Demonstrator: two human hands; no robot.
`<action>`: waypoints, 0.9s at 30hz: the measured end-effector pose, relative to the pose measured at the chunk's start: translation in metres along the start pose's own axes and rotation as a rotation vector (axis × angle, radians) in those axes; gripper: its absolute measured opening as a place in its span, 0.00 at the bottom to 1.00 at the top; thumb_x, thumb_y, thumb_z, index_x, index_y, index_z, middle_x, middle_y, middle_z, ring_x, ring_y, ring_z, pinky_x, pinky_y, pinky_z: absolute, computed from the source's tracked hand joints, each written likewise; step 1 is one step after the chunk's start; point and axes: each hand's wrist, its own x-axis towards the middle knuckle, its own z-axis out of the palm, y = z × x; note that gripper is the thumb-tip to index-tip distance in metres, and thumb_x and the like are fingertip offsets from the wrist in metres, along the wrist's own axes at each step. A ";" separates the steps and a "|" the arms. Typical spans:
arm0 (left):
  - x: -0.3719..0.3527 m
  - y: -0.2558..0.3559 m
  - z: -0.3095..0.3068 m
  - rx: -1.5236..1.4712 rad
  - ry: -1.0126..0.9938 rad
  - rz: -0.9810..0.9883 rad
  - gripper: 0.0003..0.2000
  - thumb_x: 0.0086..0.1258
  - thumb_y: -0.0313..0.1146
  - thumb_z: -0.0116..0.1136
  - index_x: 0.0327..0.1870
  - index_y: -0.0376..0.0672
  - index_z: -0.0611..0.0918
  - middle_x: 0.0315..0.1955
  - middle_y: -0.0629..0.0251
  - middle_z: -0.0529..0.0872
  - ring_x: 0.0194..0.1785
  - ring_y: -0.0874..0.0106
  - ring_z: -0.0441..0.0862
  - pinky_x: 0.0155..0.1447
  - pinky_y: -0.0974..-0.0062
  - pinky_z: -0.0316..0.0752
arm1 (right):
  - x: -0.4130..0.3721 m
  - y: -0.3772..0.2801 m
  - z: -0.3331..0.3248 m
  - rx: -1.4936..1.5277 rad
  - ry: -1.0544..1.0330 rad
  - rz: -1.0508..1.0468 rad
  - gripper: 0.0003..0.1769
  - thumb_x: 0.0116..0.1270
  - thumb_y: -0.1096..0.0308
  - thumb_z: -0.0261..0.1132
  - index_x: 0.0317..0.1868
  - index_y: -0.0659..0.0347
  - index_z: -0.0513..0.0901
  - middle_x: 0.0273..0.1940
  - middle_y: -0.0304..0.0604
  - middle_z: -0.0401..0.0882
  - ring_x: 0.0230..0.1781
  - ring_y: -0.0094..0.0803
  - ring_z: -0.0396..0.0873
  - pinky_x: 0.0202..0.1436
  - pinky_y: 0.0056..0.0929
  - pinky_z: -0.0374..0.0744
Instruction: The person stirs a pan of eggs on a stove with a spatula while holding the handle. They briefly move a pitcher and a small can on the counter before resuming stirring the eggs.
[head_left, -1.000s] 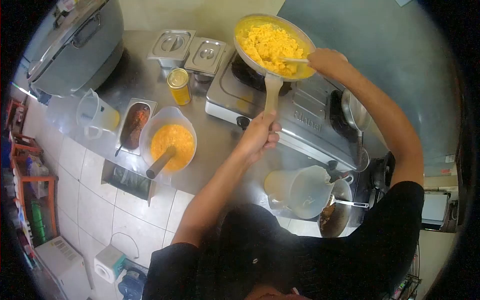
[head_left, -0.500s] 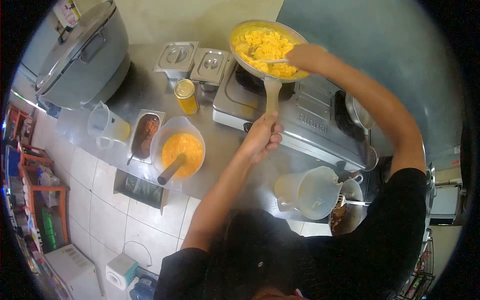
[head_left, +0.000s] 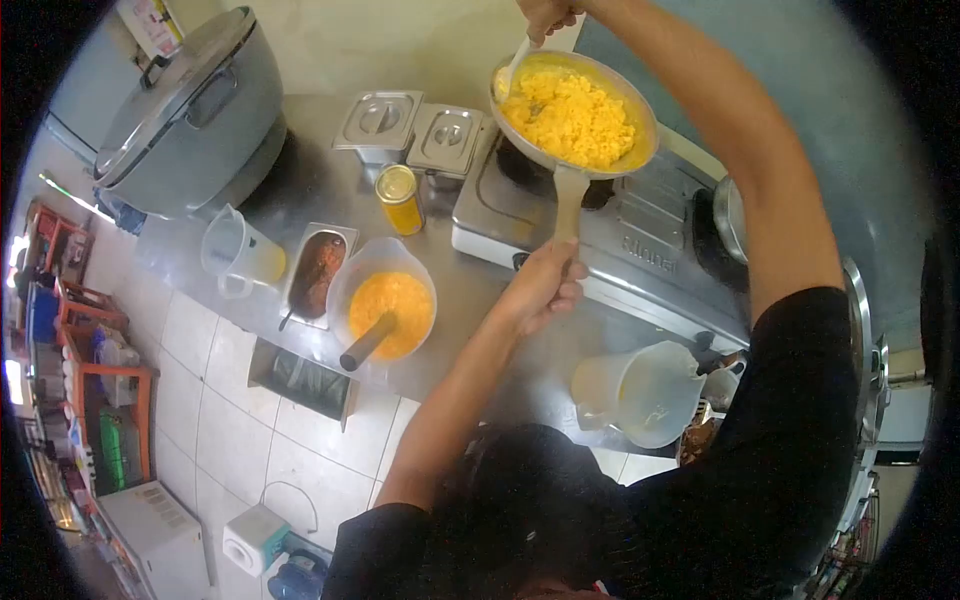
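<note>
My left hand (head_left: 545, 287) is closed around the pale handle of a frying pan (head_left: 648, 135), which is over the left burner of the stove. Yellow scrambled eggs (head_left: 575, 115) cover much of the pan's inside. At the top edge of the view, my right hand (head_left: 550, 15) grips a pale spatula (head_left: 516, 66). Its lower end reaches into the pan at the left rim, beside the eggs. Part of the right hand is cut off by the frame.
The two-burner gas stove (head_left: 490, 215) stands against the wall. To its left are a yellow can (head_left: 401, 208), lidded steel containers (head_left: 446, 138), a jug of orange liquid (head_left: 392, 310) with a dark handle in it, and a large pot (head_left: 200, 130). A translucent jug (head_left: 650, 400) sits at the front right.
My right hand has moved up and left, carrying the spatula from the pan's right side to its far left rim. My left hand still holds the pan handle. The whole view has shifted slightly.
</note>
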 end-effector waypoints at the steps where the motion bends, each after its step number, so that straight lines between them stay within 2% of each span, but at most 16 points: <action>1: 0.001 -0.001 -0.001 -0.003 0.001 0.001 0.07 0.73 0.42 0.42 0.36 0.52 0.65 0.22 0.76 0.66 0.19 0.86 0.59 0.17 0.87 0.49 | -0.003 -0.009 -0.007 -0.009 -0.084 -0.025 0.22 0.55 0.52 0.67 0.35 0.65 0.84 0.35 0.54 0.82 0.37 0.48 0.81 0.37 0.45 0.76; 2: 0.002 -0.001 -0.002 -0.003 -0.001 0.003 0.07 0.73 0.41 0.42 0.36 0.53 0.65 0.22 0.77 0.66 0.19 0.86 0.58 0.17 0.88 0.48 | -0.006 -0.013 -0.011 -0.017 -0.167 -0.046 0.21 0.54 0.52 0.68 0.35 0.65 0.84 0.34 0.54 0.82 0.37 0.48 0.81 0.37 0.45 0.76; 5: -0.003 0.002 -0.005 0.000 -0.020 -0.004 0.07 0.73 0.42 0.43 0.36 0.53 0.65 0.22 0.78 0.66 0.19 0.87 0.57 0.17 0.89 0.47 | 0.055 0.003 0.052 -0.068 -0.028 0.050 0.17 0.58 0.58 0.63 0.23 0.65 0.83 0.20 0.48 0.78 0.19 0.41 0.75 0.24 0.40 0.73; 6: -0.003 0.005 -0.006 -0.003 -0.028 -0.004 0.07 0.73 0.42 0.43 0.36 0.53 0.65 0.22 0.78 0.66 0.19 0.87 0.57 0.17 0.89 0.48 | 0.070 0.018 0.061 -0.058 -0.034 0.072 0.18 0.56 0.57 0.64 0.23 0.67 0.81 0.17 0.45 0.74 0.16 0.36 0.73 0.20 0.38 0.71; 7: -0.004 0.004 -0.008 -0.001 -0.034 -0.008 0.07 0.73 0.42 0.43 0.36 0.53 0.65 0.22 0.78 0.66 0.19 0.87 0.57 0.17 0.89 0.48 | 0.063 0.020 0.050 0.124 -0.144 0.247 0.16 0.55 0.58 0.65 0.25 0.67 0.81 0.17 0.46 0.75 0.16 0.36 0.73 0.20 0.38 0.71; 9: -0.004 0.006 -0.013 0.010 -0.045 -0.016 0.07 0.73 0.42 0.43 0.36 0.53 0.65 0.22 0.78 0.66 0.19 0.87 0.58 0.18 0.89 0.49 | 0.032 0.023 0.032 0.261 -0.112 0.274 0.15 0.54 0.60 0.65 0.28 0.67 0.81 0.18 0.47 0.76 0.18 0.37 0.75 0.21 0.39 0.73; 11: -0.004 0.008 -0.010 0.017 -0.042 -0.014 0.07 0.73 0.42 0.43 0.37 0.53 0.66 0.22 0.78 0.66 0.19 0.86 0.57 0.18 0.89 0.49 | -0.018 0.023 0.048 0.156 0.144 -0.025 0.15 0.53 0.61 0.65 0.32 0.67 0.80 0.20 0.49 0.78 0.19 0.38 0.77 0.25 0.40 0.75; 14: -0.004 0.010 -0.009 0.043 -0.024 -0.012 0.07 0.73 0.42 0.42 0.41 0.52 0.67 0.21 0.78 0.66 0.19 0.86 0.57 0.18 0.88 0.49 | -0.064 -0.008 0.062 0.024 0.129 -0.102 0.15 0.54 0.62 0.65 0.37 0.66 0.79 0.27 0.51 0.81 0.26 0.43 0.81 0.31 0.42 0.77; 17: -0.005 0.007 -0.010 0.057 -0.045 -0.021 0.10 0.72 0.42 0.42 0.48 0.51 0.68 0.21 0.78 0.65 0.18 0.86 0.56 0.18 0.88 0.49 | -0.070 -0.019 0.091 -0.027 0.299 -0.054 0.15 0.56 0.63 0.64 0.41 0.63 0.79 0.34 0.52 0.81 0.36 0.46 0.81 0.38 0.44 0.77; 18: -0.004 0.009 -0.010 0.064 -0.062 -0.018 0.11 0.72 0.42 0.42 0.50 0.51 0.68 0.21 0.78 0.65 0.18 0.86 0.56 0.18 0.88 0.48 | -0.055 -0.020 0.099 -0.018 0.336 0.040 0.15 0.57 0.62 0.64 0.42 0.62 0.79 0.39 0.51 0.81 0.41 0.46 0.80 0.40 0.45 0.77; 21: -0.002 0.013 -0.010 0.057 -0.021 -0.066 0.14 0.73 0.43 0.41 0.55 0.50 0.66 0.21 0.78 0.64 0.18 0.86 0.55 0.18 0.88 0.48 | -0.026 -0.005 0.108 -0.033 0.410 0.153 0.16 0.56 0.60 0.65 0.41 0.61 0.79 0.39 0.51 0.80 0.42 0.46 0.79 0.42 0.45 0.77; 24: 0.001 0.012 -0.011 0.106 -0.060 -0.052 0.15 0.73 0.43 0.41 0.55 0.49 0.66 0.21 0.77 0.64 0.18 0.86 0.54 0.18 0.88 0.48 | -0.033 0.008 0.111 0.040 0.458 -0.040 0.17 0.56 0.59 0.65 0.40 0.62 0.79 0.37 0.50 0.80 0.40 0.46 0.80 0.42 0.44 0.77; 27: -0.001 0.014 -0.005 0.139 -0.014 -0.061 0.15 0.73 0.43 0.41 0.55 0.49 0.65 0.21 0.77 0.64 0.17 0.86 0.54 0.17 0.88 0.48 | -0.092 -0.011 0.088 0.012 0.457 -0.168 0.16 0.55 0.59 0.66 0.39 0.61 0.79 0.35 0.49 0.81 0.36 0.47 0.80 0.40 0.44 0.77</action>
